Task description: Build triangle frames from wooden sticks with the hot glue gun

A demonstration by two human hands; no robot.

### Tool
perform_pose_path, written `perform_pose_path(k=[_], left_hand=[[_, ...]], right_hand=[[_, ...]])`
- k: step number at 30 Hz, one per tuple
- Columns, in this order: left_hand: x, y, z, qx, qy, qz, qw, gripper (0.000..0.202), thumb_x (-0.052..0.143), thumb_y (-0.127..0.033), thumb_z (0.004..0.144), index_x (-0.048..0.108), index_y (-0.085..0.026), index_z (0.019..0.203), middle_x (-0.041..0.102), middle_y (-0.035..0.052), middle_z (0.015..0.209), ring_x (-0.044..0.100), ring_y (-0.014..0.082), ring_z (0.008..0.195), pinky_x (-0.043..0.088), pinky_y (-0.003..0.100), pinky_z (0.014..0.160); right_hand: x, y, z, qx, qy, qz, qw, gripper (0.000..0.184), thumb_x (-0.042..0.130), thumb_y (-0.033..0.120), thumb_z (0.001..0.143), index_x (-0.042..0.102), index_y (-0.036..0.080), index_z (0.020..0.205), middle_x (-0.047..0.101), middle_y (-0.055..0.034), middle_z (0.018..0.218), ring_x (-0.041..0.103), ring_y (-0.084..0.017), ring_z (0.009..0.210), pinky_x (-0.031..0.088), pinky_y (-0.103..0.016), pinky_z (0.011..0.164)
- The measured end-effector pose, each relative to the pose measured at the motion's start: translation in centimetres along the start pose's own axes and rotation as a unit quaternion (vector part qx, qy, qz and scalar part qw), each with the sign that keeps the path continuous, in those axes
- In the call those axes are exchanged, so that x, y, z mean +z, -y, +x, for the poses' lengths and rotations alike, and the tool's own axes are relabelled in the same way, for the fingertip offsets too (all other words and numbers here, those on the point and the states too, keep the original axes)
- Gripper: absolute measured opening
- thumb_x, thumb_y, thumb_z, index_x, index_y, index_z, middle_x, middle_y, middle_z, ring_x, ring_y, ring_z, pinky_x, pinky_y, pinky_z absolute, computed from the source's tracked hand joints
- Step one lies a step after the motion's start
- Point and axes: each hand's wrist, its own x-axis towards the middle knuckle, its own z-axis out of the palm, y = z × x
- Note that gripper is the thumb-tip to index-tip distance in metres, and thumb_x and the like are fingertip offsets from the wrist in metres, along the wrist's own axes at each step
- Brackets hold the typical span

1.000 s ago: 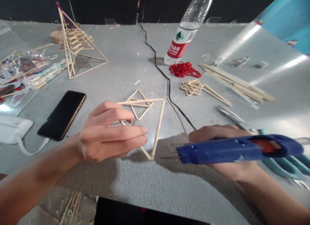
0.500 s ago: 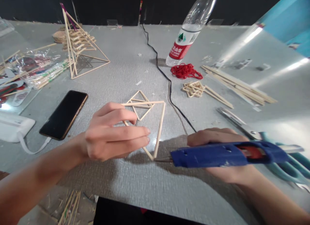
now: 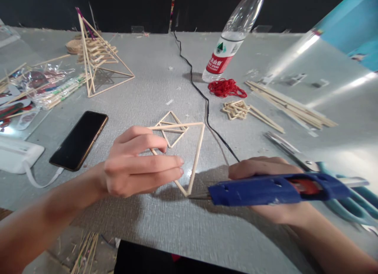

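Note:
My left hand (image 3: 141, 161) is closed on a frame of thin wooden sticks (image 3: 196, 160), holding it tilted above the table; part of the frame is hidden behind the fingers. In my right hand (image 3: 265, 167) lies a blue hot glue gun (image 3: 256, 190), gripped on its side. Its thin metal nozzle points left and meets the frame's lower corner, where two sticks join. Beyond my left fingers, a smaller stick frame with triangles (image 3: 171, 128) rests on the table.
A black cord (image 3: 207, 102) runs back across the table (image 3: 153, 85). Scissors (image 3: 295, 152), red string (image 3: 226, 87), a stick bundle (image 3: 235, 109), loose sticks (image 3: 289, 102) and a water bottle (image 3: 224, 49) stand right. Left are a phone (image 3: 79, 140) and a stick pyramid (image 3: 110, 86).
The upper right corner of the stick frame has shifted slightly to the right. Both hands and the glue gun's nozzle stay almost where they were.

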Motion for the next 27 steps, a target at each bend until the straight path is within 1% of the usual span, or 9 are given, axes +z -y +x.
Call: perform_pose_path(k=[2,3,6,10,14,17,21,24,27], left_hand=[[-0.06,0.13,0.03,0.069,-0.01,0.023,0.997,0.014,0.074,-0.017,0.092,0.074,-0.031,0.09,0.082,-0.0107,0.098,0.077,0.0176,0.085,0.06,0.034,0.078],[-0.1,0.19,0.05,0.085,-0.011,0.032,0.996,0.015,0.074,-0.015,0.091,0.074,-0.03,0.09,0.082,-0.0101,0.099,0.077,0.0177,0.086,0.06,0.034,0.077],[-0.24,0.27,0.13,0.088,-0.01,0.039,0.995,0.013,0.074,-0.016,0.093,0.075,-0.029,0.091,0.082,-0.0088,0.098,0.077,0.0166,0.087,0.059,0.034,0.078],[-0.36,0.17,0.15,0.09,0.001,0.033,0.995,0.011,0.075,-0.015,0.092,0.075,-0.027,0.093,0.081,-0.0081,0.1,0.076,0.0168,0.088,0.059,0.035,0.078],[-0.27,0.15,0.03,0.09,-0.008,0.027,0.996,0.012,0.075,-0.015,0.091,0.075,-0.027,0.094,0.081,-0.0074,0.1,0.076,0.0168,0.089,0.059,0.035,0.078],[-0.15,0.2,0.0,0.096,-0.006,0.043,0.994,0.014,0.074,-0.014,0.091,0.075,-0.028,0.092,0.081,-0.0088,0.101,0.076,0.0159,0.089,0.06,0.034,0.078],[-0.03,0.23,0.1,0.091,-0.002,0.052,0.994,0.014,0.073,-0.015,0.093,0.074,-0.029,0.09,0.082,-0.0108,0.1,0.077,0.0154,0.087,0.06,0.034,0.078],[-0.05,0.28,0.1,0.086,0.0,0.045,0.995,0.012,0.074,-0.015,0.092,0.075,-0.026,0.092,0.082,-0.0093,0.1,0.077,0.016,0.087,0.059,0.035,0.078],[-0.17,0.37,0.03,0.092,0.001,0.041,0.995,0.011,0.075,-0.014,0.091,0.074,-0.025,0.093,0.082,-0.0081,0.101,0.077,0.0167,0.089,0.059,0.035,0.079]], right_hand=[[-0.02,-0.04,-0.03,-0.002,0.001,-0.007,1.0,0.017,0.063,0.042,0.098,0.059,0.028,0.088,0.069,0.0041,0.067,0.067,-0.013,0.053,0.051,-0.025,0.048],[-0.03,-0.06,-0.04,-0.003,0.001,-0.007,1.0,0.017,0.064,0.042,0.097,0.059,0.028,0.088,0.07,0.004,0.067,0.067,-0.013,0.052,0.051,-0.025,0.048],[-0.08,-0.05,-0.04,-0.001,0.001,-0.001,1.0,0.016,0.065,0.041,0.096,0.06,0.028,0.088,0.07,0.0041,0.067,0.067,-0.013,0.052,0.051,-0.024,0.048],[-0.1,0.03,0.01,0.004,0.003,0.009,1.0,0.011,0.065,0.034,0.095,0.058,0.028,0.087,0.068,0.0049,0.065,0.064,-0.012,0.049,0.049,-0.022,0.047],[-0.04,0.14,0.03,0.005,0.002,0.015,1.0,0.01,0.067,0.032,0.093,0.059,0.028,0.089,0.067,0.0054,0.063,0.062,-0.012,0.045,0.048,-0.023,0.044],[-0.07,0.26,0.05,0.011,-0.004,0.005,1.0,0.009,0.066,0.031,0.093,0.059,0.029,0.089,0.064,0.0056,0.059,0.06,-0.013,0.042,0.047,-0.024,0.042],[-0.36,0.26,0.1,0.011,-0.005,-0.007,1.0,0.015,0.065,0.039,0.095,0.058,0.029,0.088,0.065,0.0055,0.06,0.061,-0.012,0.044,0.048,-0.023,0.044],[-0.6,0.09,0.13,-0.001,0.004,-0.02,1.0,0.022,0.06,0.047,0.099,0.059,0.028,0.089,0.068,0.0045,0.064,0.065,-0.012,0.048,0.05,-0.022,0.047],[-0.64,0.01,0.13,-0.014,0.01,-0.028,0.999,0.019,0.058,0.045,0.1,0.059,0.028,0.091,0.068,0.0042,0.064,0.066,-0.012,0.049,0.05,-0.022,0.047]])
